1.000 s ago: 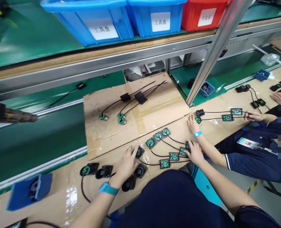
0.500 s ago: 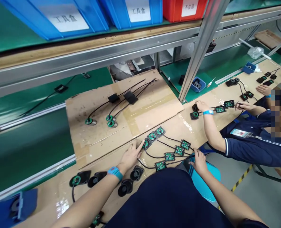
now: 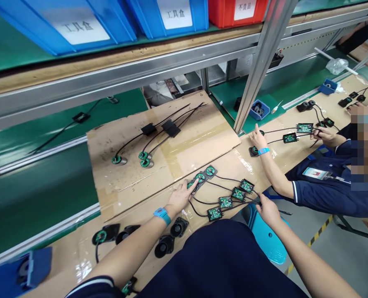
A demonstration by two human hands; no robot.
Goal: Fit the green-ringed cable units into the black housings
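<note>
Note at near left a blue bin point(image 3: 41, 265) with dark ring-shaped parts inside. To its right, record a black housing point(image 3: 113, 230) with a green disc, cable trailing toward the near side. Farther off, on a cardboard sheet point(image 3: 199, 142), find three cabled metal cylinders point(image 3: 149, 164) topped with green discs. Nearer, log two round black housings point(image 3: 163, 247) side by side.

Left hand point(image 3: 180, 196): laid across the left end of a slanting row of round green boards point(image 3: 210, 170), forefinger extended to the middle one, other fingers loosely bent. Cannot tell of any hold beneath the palm.

Next right, count four rectangular circuit boards point(image 3: 225, 202) in black trays, staggered on the brown worktop point(image 3: 233, 165).

Right hand point(image 3: 269, 209): thumb and fingers closed on gathered black cables point(image 3: 250, 202) at the worktop's near edge, above a turquoise stool point(image 3: 269, 244).

Farther right, observe a co-worker's hand point(image 3: 259, 140) over another housing.
</note>
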